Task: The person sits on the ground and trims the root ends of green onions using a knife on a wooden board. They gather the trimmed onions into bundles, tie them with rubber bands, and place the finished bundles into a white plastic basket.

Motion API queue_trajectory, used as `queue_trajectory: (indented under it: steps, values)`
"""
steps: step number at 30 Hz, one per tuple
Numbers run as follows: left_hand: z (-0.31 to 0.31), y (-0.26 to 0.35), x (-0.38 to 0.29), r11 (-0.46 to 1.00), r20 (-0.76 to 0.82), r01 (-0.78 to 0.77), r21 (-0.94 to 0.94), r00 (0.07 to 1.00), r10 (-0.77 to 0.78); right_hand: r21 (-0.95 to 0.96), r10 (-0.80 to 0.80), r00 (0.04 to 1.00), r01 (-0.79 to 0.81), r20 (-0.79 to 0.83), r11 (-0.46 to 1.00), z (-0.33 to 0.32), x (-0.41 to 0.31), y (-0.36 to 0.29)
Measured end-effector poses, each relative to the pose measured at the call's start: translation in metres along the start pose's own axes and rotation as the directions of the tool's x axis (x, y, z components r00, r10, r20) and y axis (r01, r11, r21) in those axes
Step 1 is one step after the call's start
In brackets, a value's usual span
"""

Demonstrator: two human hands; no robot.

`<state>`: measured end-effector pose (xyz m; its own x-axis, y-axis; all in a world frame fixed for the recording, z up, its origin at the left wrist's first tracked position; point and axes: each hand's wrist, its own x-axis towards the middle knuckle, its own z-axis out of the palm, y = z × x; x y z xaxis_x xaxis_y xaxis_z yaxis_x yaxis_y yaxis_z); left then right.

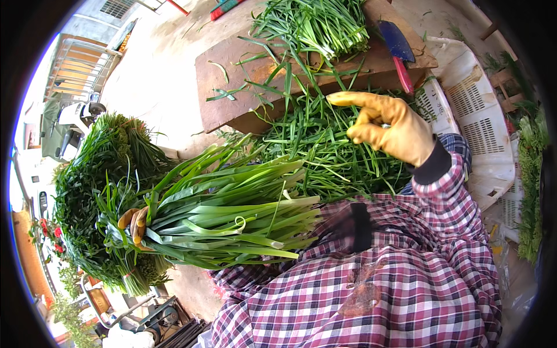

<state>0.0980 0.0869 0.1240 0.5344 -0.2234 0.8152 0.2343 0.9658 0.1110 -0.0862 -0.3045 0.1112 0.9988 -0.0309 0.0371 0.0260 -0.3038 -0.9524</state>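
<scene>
My left hand [135,222], in a stained yellow glove, grips a thick bunch of long flat-leaved greens [226,213] around its leafy end. The pale cut ends point right, in front of my checked shirt. My right hand [387,124], in a yellow glove with a black cuff, is raised over a heap of loose green leaves [343,152]. Its index finger extends and the others curl, with nothing visible between them. Beyond that heap stands a low wooden bench [230,98]. Another pile of the greens [313,30] lies on the bench beside a knife [397,48] with a blue blade and red handle.
A large stack of bundled greens [87,195] rises at my left. White plastic crates [474,113] stand at my right, with more greens [531,187] past them. A broom head [224,8] lies beyond the bench. A metal-framed machine [161,319] sits at lower left.
</scene>
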Motion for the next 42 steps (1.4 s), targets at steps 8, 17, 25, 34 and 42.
queue_trajectory:
  steps: [8,17,25,34,42]
  values:
    - [0.002,-0.015,0.002,0.996,0.069,0.041,-0.079,0.997,-0.036,-0.223,-0.147,0.967,0.193,0.208,0.956,0.070,0.033,-0.054]
    - [0.008,-0.028,0.004,0.992,0.116,0.082,-0.098,0.991,-0.071,0.408,0.130,0.979,-0.185,0.160,0.894,0.061,-0.026,-0.009]
    - [0.011,-0.032,0.005,0.988,0.130,0.071,-0.138,0.990,-0.053,-0.865,0.460,0.885,-0.284,-0.071,0.414,-0.015,-0.038,0.049]
    - [0.013,-0.040,0.010,0.969,0.132,0.028,-0.244,0.991,0.004,-0.174,-0.311,0.936,0.338,0.165,0.925,0.080,0.061,-0.018]
    - [0.049,-0.063,0.035,0.951,0.051,-0.134,-0.280,0.987,0.154,-0.442,0.001,0.925,-0.182,-0.379,0.878,0.038,0.057,0.072]
